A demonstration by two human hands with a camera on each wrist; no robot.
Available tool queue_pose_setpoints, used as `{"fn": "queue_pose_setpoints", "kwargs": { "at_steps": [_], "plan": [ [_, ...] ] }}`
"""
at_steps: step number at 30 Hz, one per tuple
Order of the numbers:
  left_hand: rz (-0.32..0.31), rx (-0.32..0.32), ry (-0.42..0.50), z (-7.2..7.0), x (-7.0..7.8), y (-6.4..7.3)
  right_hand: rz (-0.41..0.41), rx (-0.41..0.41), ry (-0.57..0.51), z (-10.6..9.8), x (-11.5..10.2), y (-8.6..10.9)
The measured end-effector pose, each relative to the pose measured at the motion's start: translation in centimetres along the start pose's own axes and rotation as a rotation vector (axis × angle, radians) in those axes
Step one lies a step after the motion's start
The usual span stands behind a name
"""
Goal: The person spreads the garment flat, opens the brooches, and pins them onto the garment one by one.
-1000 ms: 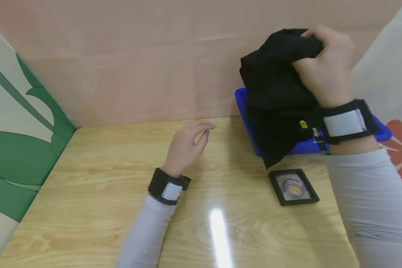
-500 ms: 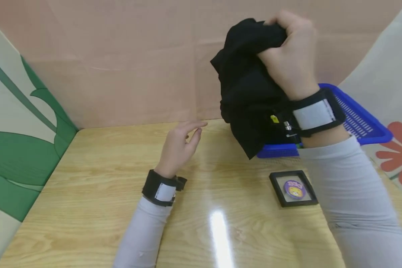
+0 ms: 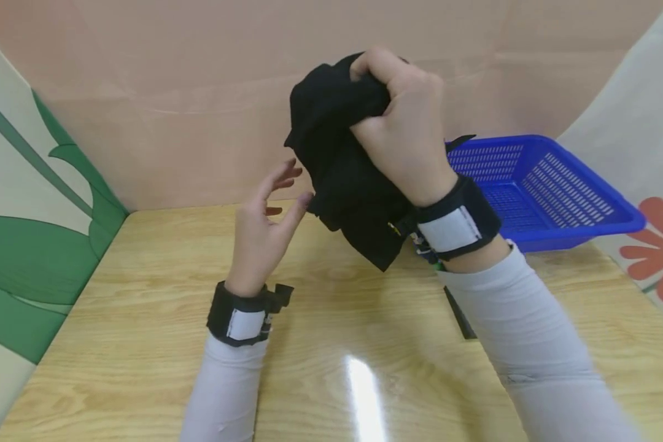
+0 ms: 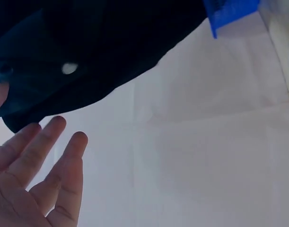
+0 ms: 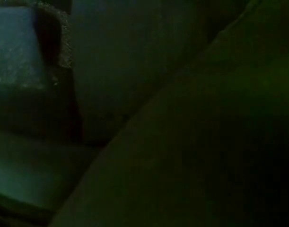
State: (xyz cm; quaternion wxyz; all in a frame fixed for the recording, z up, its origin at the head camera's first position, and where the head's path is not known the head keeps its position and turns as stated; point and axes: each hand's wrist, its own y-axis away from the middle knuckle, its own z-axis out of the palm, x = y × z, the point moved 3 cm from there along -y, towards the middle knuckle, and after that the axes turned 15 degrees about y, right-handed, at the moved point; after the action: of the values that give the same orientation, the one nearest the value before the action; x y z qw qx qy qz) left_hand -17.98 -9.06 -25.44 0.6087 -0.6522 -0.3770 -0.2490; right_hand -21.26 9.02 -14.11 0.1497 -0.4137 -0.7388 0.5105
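Note:
In the head view my right hand (image 3: pixel 406 123) grips a bunched black cloth (image 3: pixel 345 159) by its upper part, above the table. Its lower corner hangs down past the right wrist band. My left hand (image 3: pixel 265 227) is raised at the cloth's left side, fingers spread and thumb tip right at the cloth's edge. In the left wrist view the fingertips (image 4: pixel 78 138) lie just below the dark cloth (image 4: pixel 101 52), which bears a small pale round spot like a button. The right wrist view is very dark, with fabric filling most of it.
A blue plastic basket (image 3: pixel 552 236) with slotted walls stands at the back right of the wooden table (image 3: pixel 143 319). A small black frame (image 3: pixel 460 313) lies in front of it, mostly hidden by my right sleeve. A pinkish sheet (image 3: pixel 210 110) hangs behind the table.
My right hand has carried the black cloth leftward from over the basket, uncovering it. My left hand has moved left and up, its fingers spreading towards the cloth. The right sleeve now covers most of the frame.

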Motion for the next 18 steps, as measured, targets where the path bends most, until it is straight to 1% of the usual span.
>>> {"fn": "queue_pose_setpoints", "kwargs": {
  "at_steps": [2,5,7,9,11,15,17,18],
  "plan": [
    [-0.004,0.023,0.025,-0.6,0.3,-0.1,-0.025,-0.028,-0.022,0.3,-0.7,0.8],
    [-0.001,0.054,0.059,-1.6,0.7,-0.1,-0.039,-0.096,-0.060,1.1,-1.6,2.7],
    [-0.003,0.053,0.059,-2.3,0.8,-0.1,-0.022,-0.145,-0.084,1.8,-1.9,4.2],
    [-0.024,0.033,0.046,-2.9,0.9,0.0,-0.001,-0.195,-0.101,2.6,-2.0,5.8],
    [-0.056,-0.005,0.021,-3.5,0.7,0.0,0.030,-0.248,-0.123,3.5,-2.1,7.4],
    [-0.133,-0.111,-0.060,-3.9,0.0,0.3,0.108,-0.371,-0.162,5.2,-2.1,10.6],
    [-0.180,-0.188,-0.110,-3.7,-0.5,0.3,0.141,-0.439,-0.170,5.8,-2.0,12.0],
    [-0.207,-0.241,-0.138,-3.5,-0.8,0.4,0.154,-0.473,-0.167,6.1,-1.9,12.6]
  ]
}}
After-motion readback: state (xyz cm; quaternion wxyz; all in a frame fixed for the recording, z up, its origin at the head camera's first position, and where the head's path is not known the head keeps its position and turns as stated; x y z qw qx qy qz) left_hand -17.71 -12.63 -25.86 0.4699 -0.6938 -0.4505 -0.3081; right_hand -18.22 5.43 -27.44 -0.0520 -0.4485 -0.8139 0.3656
